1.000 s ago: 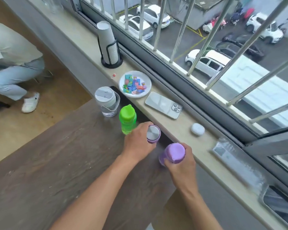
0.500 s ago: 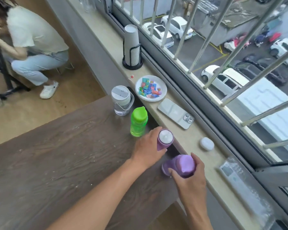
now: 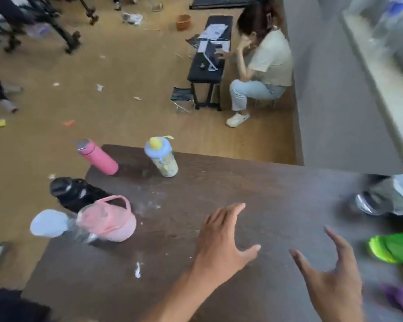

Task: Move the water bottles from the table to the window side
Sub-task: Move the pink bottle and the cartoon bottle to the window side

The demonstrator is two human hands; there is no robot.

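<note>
Both my hands hover empty over the dark wooden table (image 3: 219, 187), fingers spread. My left hand (image 3: 221, 240) is mid-table and my right hand (image 3: 330, 275) is to its right. At the table's far left stand a pink flask (image 3: 98, 157), a black bottle (image 3: 77, 194), a pink-lidded clear bottle (image 3: 107, 219) and a white-capped bottle (image 3: 49, 223). A blue-lidded patterned bottle (image 3: 162, 156) stands at the far edge. On the right, blurred, are a clear grey-lidded bottle (image 3: 391, 196), the green bottle (image 3: 393, 249) and a purple bottle (image 3: 400, 298).
A person (image 3: 261, 66) sits beyond the table by a black bench (image 3: 207, 63) near the grey wall. The window ledge (image 3: 382, 66) runs along the upper right. The wooden floor carries scattered litter, and dark stands are at the top left.
Both hands have let go of the two purple bottles and pulled back over the table. The view has swung left, away from the window, bringing the bottles at the table's left end into sight.
</note>
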